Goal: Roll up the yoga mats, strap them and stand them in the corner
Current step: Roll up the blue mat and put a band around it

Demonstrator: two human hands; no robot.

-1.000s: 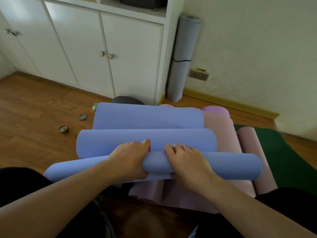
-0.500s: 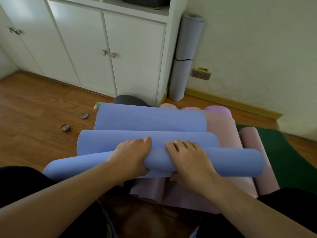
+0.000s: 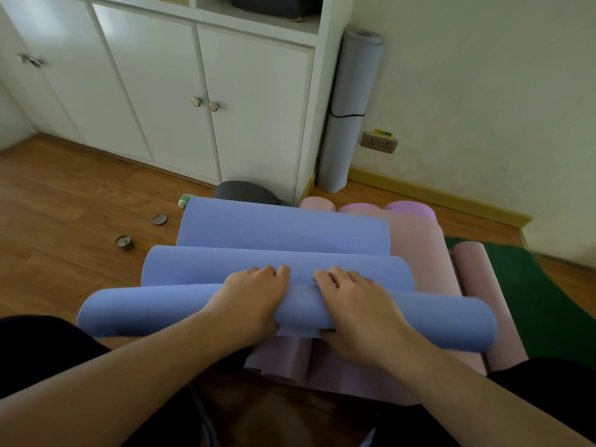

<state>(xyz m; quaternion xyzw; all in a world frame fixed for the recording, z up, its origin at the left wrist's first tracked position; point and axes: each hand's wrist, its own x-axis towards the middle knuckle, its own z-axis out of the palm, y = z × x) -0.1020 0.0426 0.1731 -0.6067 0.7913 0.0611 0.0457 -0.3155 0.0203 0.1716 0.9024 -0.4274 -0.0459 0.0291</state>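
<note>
We curl both hands, left hand [image 3: 250, 298] and right hand [image 3: 358, 304], round the blue mat [image 3: 283, 233], which lies atop the pink mats [image 3: 422, 253]; roll evenly, keeping ends aligned, tension tight.

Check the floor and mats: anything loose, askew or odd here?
Yes. The blue mat lies in humps over the pink mats, not flat. Left of it, a tealight and a loose lid sit on the floor.
</note>
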